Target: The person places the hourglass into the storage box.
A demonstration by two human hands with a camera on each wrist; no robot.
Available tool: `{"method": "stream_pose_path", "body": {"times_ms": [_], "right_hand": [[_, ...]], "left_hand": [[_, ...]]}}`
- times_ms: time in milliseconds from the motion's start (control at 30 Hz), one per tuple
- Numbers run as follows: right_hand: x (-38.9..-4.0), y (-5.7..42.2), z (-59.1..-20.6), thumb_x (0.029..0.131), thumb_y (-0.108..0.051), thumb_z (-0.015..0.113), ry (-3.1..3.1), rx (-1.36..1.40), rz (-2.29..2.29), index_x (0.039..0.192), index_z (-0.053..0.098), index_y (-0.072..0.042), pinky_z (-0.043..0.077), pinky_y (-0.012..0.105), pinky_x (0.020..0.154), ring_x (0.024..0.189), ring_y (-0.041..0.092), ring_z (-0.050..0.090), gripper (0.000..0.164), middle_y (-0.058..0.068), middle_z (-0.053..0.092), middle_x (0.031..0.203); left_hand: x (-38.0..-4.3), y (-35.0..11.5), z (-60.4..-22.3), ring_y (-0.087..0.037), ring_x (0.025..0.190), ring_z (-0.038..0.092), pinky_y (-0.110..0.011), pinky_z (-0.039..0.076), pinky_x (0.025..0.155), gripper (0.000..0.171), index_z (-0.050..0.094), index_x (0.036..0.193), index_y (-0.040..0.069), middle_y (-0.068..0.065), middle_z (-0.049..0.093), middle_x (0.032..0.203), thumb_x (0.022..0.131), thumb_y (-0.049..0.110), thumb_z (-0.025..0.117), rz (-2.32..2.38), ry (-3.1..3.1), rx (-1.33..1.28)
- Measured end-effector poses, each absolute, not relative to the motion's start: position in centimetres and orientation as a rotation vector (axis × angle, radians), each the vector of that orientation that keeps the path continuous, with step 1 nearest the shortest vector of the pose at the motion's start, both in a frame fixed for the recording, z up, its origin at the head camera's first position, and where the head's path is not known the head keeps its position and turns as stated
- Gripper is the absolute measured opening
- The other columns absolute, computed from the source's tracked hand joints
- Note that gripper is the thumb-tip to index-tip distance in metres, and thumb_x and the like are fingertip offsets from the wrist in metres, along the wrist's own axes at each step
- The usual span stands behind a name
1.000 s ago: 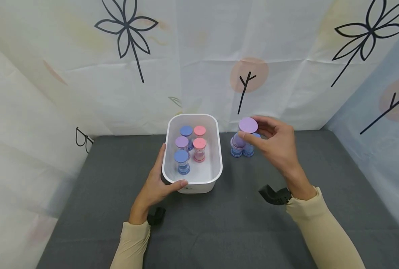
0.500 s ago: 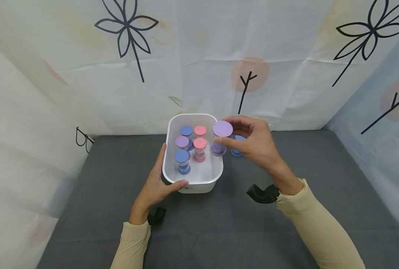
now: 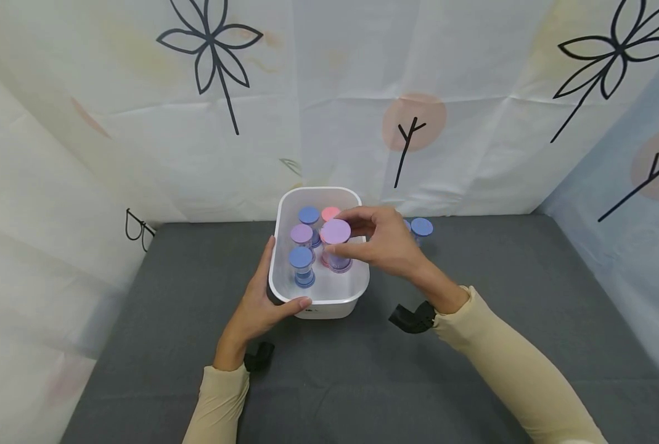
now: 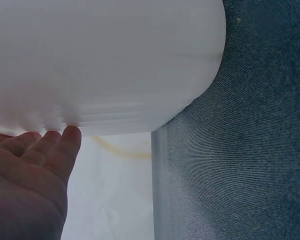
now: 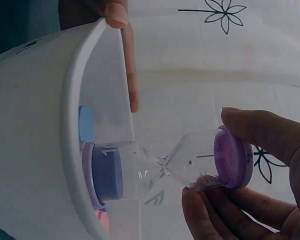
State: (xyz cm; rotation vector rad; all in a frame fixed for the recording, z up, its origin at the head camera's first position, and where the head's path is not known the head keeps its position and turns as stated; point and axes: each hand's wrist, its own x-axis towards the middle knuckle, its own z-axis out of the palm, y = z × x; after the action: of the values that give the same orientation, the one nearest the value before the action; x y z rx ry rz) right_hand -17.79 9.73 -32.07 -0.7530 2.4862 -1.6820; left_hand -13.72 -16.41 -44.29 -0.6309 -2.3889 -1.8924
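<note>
My right hand [image 3: 384, 240] pinches the purple cap of a large hourglass [image 5: 107, 175] between thumb and fingertips. In the head view it is upright over the right half of the white plastic bin [image 3: 357, 290]; in the right wrist view its lower cap is close to the rim. Dark purple sand fills its lower bulb. My left hand [image 3: 257, 308] rests on the bin's near left corner, thumb over the front rim and straight fingers [image 4: 65, 150] against the side. Inside stand blue hourglasses [image 3: 301, 262], a purple one [image 3: 301, 234] and pink ones [image 3: 330, 213], partly hidden.
To the right of the bin, blue hourglasses [image 3: 421, 228] stand on the dark grey tablecloth [image 3: 340, 382], partly hidden by my right hand. A white printed cloth [image 3: 335, 123] hangs just behind the table.
My right hand has lifted the large purple hourglass from the group at right and carried it left over the bin. The left hand and the bin have stayed in place.
</note>
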Motion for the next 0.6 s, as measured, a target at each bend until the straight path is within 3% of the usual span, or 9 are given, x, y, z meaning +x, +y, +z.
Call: {"method": "stream_pose_path", "body": {"times_ms": [100, 433, 600], "right_hand": [[-18.2, 9.2, -32.7, 0.075, -0.012, 0.091, 2.491, -0.755, -1.618, 0.116, 0.073, -0.001, 0.056, 0.036, 0.088, 0.093, 0.02, 0.072, 0.047, 0.007, 0.073, 0.104], [-19.4, 8.3, -34.4, 0.074, -0.012, 0.091, 2.564, -0.784, -1.347, 0.106, 0.075, -0.004, 0.057, 0.039, 0.085, 0.087, 0.018, 0.072, 0.036, 0.005, 0.074, 0.098], [-19.9, 7.8, -34.9, 0.074, -0.016, 0.091, 2.626, -0.772, -1.154, 0.102, 0.075, -0.006, 0.057, 0.033, 0.082, 0.088, 0.019, 0.07, 0.033, 0.001, 0.074, 0.095]], "left_hand": [[-13.7, -16.5, -44.3, -0.029, 0.138, 0.043, -0.064, 0.025, 0.113, 0.122, 0.003, 0.164, 0.029, -0.009, 0.029, 0.163, 0.079, 0.018, 0.088, -1.89, -2.394, -0.635], [-13.7, -16.4, -44.4, -0.026, 0.139, 0.042, -0.061, 0.024, 0.114, 0.123, 0.002, 0.165, 0.029, -0.008, 0.027, 0.164, 0.078, 0.018, 0.089, -1.883, -2.398, -0.63], [-13.7, -16.5, -44.4, -0.027, 0.141, 0.041, -0.062, 0.023, 0.115, 0.123, 0.002, 0.164, 0.03, -0.008, 0.026, 0.165, 0.078, 0.018, 0.089, -1.879, -2.398, -0.63]]}}
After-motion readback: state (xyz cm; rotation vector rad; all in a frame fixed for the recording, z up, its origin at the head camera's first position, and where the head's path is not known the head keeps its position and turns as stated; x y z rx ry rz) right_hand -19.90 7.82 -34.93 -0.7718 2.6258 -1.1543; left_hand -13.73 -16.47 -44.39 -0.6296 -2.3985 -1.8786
